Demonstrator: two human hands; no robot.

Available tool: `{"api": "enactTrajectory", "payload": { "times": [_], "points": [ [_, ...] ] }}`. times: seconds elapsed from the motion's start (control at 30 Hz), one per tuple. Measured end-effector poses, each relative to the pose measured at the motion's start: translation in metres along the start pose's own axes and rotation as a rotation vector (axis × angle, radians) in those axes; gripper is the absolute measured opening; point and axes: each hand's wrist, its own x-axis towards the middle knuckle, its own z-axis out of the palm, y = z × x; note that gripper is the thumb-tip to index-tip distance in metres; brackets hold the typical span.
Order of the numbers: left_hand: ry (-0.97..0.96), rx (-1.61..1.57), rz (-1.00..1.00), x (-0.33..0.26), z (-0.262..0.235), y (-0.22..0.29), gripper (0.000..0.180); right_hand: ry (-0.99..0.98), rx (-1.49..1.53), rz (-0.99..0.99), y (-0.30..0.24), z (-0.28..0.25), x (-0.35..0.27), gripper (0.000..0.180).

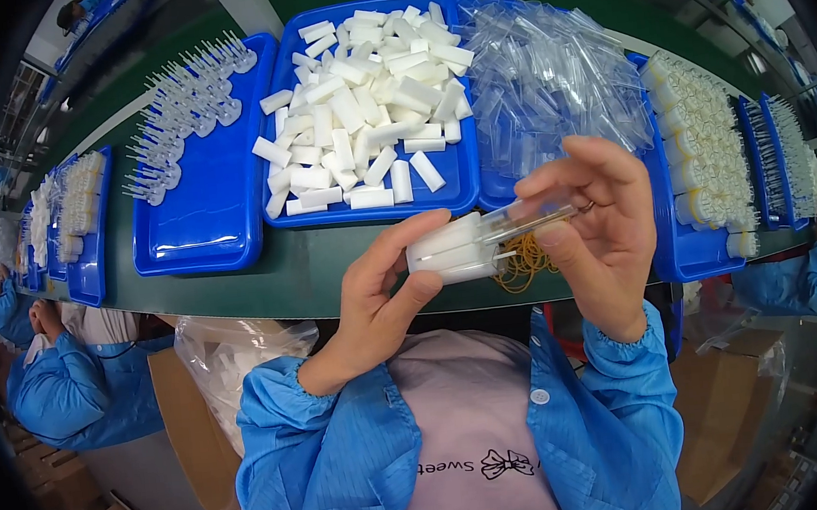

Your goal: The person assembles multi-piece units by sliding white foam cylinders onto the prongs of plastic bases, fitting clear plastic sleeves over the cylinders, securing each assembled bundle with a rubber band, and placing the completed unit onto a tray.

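One white piece (pixel 449 251) with clear tube (pixel 514 218), held over tabletop (pixel 303 272) edge. Left hand (pixel 365 293): fingers pinching white piece. Right hand (pixel 612 227): fingers pinching clear tube. Below tube: yellow bands (pixel 524 269). Beyond: blue tray (pixel 459 168) heaped with white blocks (pixel 348 115); alongside, clear plastic sleeves (pixel 548 78).

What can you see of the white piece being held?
The white piece has a chunky white body, perhaps plastic or foam; a clear part and slender rod extend right. It is held up, right end slightly higher. The left hand grips the white body; the right hand is at the clear part, its hold unclear.
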Motion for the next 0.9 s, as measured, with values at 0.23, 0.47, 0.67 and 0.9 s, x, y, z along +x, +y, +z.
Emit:
{"api": "enactTrajectory", "payload": {
  "times": [0.23,0.47,0.67,0.9],
  "points": [
    [-0.024,0.010,0.057,-0.001,0.001,-0.001,0.048,-0.001,-0.176,-0.118,-0.003,-0.009,-0.005,0.031],
    [0.033,0.169,0.148,-0.003,0.002,-0.002,0.045,0.166,-0.079,0.043,-0.002,-0.010,-0.009,0.028],
    [0.049,0.201,0.222,-0.001,0.000,-0.002,0.044,0.152,-0.055,0.024,-0.001,-0.017,-0.009,0.022],
    [0.028,0.339,0.313,0.004,0.002,0.003,0.043,0.101,-0.110,0.138,0.003,-0.005,-0.005,0.021]
  ]
}}
